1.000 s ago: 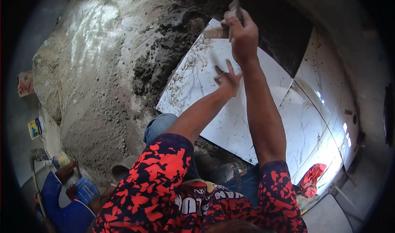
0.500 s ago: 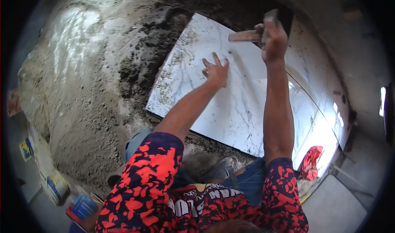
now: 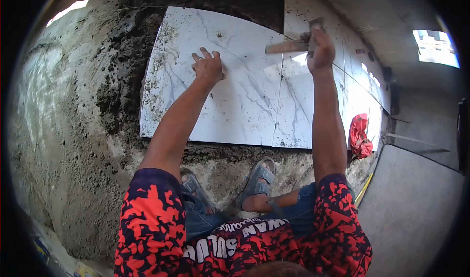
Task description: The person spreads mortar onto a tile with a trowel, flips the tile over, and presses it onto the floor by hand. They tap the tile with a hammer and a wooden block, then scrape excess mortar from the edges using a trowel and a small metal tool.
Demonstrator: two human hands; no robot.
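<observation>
My left hand (image 3: 209, 68) rests with its fingers spread on a large white marble-patterned tile (image 3: 235, 108), whose left side is speckled with mortar crumbs. To the right, above the neighbouring tile, my right hand (image 3: 322, 52) is closed round the head end of a hammer (image 3: 288, 47). Its wooden handle points left, slightly blurred by motion, over the seam between the two tiles. My fingers hide part of the hammer's head.
Rough grey mortar (image 3: 73, 145) spreads along the left, with darker damp mortar behind the tile. A crumpled red bag (image 3: 360, 137) lies on the right-hand tiles. My sandalled feet (image 3: 258, 181) stand at the tile's front edge. A grey slab (image 3: 411, 203) lies at lower right.
The view has turned and shifted, so the tile appears farther left and squarer. My left hand stays spread on the tile; my right hand still grips the hammer, its handle now slightly lower.
</observation>
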